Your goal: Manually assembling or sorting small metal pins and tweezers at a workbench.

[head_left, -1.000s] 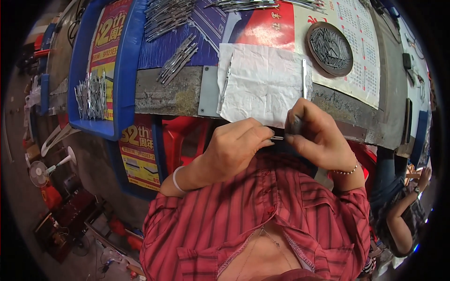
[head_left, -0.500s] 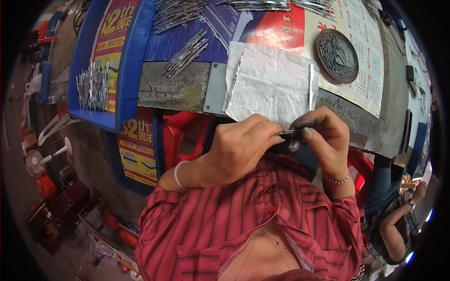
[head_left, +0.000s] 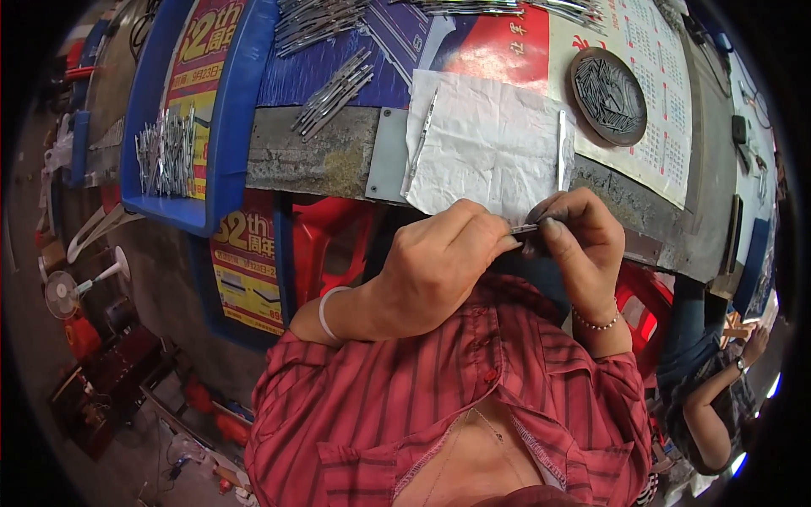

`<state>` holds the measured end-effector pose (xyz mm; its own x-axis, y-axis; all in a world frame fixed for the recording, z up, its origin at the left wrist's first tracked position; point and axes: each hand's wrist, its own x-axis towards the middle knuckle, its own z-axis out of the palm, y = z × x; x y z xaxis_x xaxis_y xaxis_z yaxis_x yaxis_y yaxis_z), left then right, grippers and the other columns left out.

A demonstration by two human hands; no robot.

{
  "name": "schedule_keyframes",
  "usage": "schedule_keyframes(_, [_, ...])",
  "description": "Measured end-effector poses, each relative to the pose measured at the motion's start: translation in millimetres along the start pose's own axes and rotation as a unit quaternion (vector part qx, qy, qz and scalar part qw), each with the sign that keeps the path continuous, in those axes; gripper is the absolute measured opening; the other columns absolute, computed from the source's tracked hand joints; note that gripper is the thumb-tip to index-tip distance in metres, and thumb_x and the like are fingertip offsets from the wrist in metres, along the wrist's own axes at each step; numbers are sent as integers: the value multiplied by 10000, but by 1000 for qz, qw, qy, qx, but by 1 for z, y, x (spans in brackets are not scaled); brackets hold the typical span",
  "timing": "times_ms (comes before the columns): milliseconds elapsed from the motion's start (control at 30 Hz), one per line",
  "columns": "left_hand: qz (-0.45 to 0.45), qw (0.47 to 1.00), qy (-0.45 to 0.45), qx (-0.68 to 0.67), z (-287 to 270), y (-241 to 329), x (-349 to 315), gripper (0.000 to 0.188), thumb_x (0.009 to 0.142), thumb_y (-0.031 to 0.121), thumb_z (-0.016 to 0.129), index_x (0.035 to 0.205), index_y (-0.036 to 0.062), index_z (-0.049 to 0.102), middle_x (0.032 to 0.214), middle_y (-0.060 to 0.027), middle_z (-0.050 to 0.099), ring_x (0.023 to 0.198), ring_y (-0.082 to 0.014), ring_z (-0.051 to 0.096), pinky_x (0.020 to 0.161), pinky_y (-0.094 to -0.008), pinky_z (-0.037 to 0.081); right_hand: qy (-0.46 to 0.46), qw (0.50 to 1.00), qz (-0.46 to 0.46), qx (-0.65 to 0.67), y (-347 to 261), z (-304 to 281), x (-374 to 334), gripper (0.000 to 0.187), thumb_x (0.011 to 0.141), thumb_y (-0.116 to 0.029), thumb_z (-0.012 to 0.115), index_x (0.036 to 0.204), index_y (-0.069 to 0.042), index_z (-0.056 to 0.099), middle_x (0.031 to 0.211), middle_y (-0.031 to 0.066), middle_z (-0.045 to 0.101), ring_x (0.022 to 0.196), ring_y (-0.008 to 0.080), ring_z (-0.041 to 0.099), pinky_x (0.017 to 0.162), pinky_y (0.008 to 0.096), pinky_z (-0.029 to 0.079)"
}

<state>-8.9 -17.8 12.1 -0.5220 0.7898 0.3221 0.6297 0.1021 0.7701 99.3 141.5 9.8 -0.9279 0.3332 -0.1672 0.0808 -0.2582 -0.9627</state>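
Note:
My left hand (head_left: 443, 266) and my right hand (head_left: 589, 241) meet just off the near edge of the bench. Between their fingertips is a slim silver metal piece (head_left: 524, 228), pinched from both sides; most of it is hidden by the fingers. Dark smudges mark the fingers of the right hand. Beyond the hands, a creased white sheet (head_left: 481, 144) overhangs the bench edge. One slender metal strip (head_left: 422, 135) lies along its left side, and a plainer metal bar (head_left: 561, 152) along its right. A round brown dish (head_left: 579, 106) with many small grey pins (head_left: 612, 89) sits farther right.
A blue bin (head_left: 228, 127) at the left contains a bundle of metal strips (head_left: 165, 156). Another loose bundle (head_left: 334, 95) lies on the bench, with larger piles (head_left: 321, 24) behind. Red stools (head_left: 325, 241) stand beneath. A fan (head_left: 63, 294) is far left; another person's arm (head_left: 705, 418) shows at right.
Both hands stay together and have shifted very slightly, with the right fingers turning a little around the metal piece. The things on the bench lie as before.

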Motion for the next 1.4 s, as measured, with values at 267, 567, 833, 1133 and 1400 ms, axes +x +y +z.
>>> schedule_keyframes(267, [12,999,4,52,6,5,-1,238,688,6,753,867,13,596,753,-105,590,635,-247,619,527,-320,490,-26,999,15,-26,6,-6,-1,112,913,-89,571,908,12,522,787,43,586,671,74,548,602,207,449])
schedule_keyframes(567, [32,995,-9,91,9,8,14,233,686,11,750,858,15,592,747,-102,584,615,-250,613,517,-326,489,-13,999,28,29,5,-14,6,123,915,-99,577,884,7,521,772,43,588,650,75,548,599,206,448])
schedule_keyframes(833, [35,999,-11,31,2,24,54,176,759,-18,698,894,-1,586,759,-135,586,629,-288,587,541,-329,464,102,993,-30,58,-2,-49,-3,103,900,-17,530,999,13,527,817,51,606,729,88,587,633,215,465])
schedule_keyframes(1133, [-2,998,11,64,-14,12,152,100,830,28,624,920,-12,606,802,-110,567,654,-198,566,573,-301,445,296,914,-181,-210,32,-117,-40,93,878,-51,598,904,12,535,744,40,560,630,75,509,578,223,427])
schedule_keyframes(1400, [10,994,48,95,-6,-37,246,113,821,55,637,905,-21,638,807,-75,622,696,-130,590,636,-256,466,256,890,-279,-255,30,-118,-24,115,789,20,622,867,2,540,737,136,587,600,273,563,556,327,450])
